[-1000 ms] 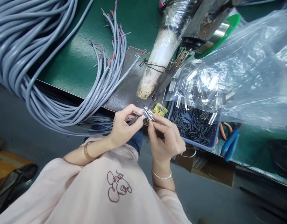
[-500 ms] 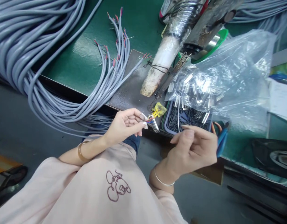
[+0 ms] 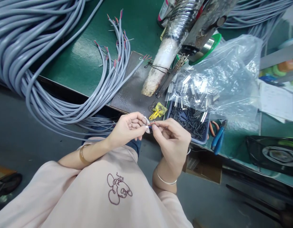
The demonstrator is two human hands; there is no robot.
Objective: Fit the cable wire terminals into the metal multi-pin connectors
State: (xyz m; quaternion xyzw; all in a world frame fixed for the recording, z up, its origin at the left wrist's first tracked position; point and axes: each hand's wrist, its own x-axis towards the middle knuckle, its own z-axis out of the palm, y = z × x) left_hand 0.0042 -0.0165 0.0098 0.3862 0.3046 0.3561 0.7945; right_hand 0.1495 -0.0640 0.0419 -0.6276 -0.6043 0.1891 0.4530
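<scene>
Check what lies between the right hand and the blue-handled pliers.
Head view: past the right hand comes the blue tray of black pieces, then orange handles beside the pliers.

A hand could pass over the green table (image 3: 143,30) between the grey cables (image 3: 89,110) and the wrapped bar (image 3: 158,63), or above the shirt (image 3: 89,196). The cables block the left hand's (image 3: 126,128) outer side; beyond the right hand (image 3: 173,136) stand the tray (image 3: 200,139), plastic bag (image 3: 237,69) and pliers (image 3: 218,139), and the yellow clip (image 3: 158,110) lies just ahead of both.
</scene>
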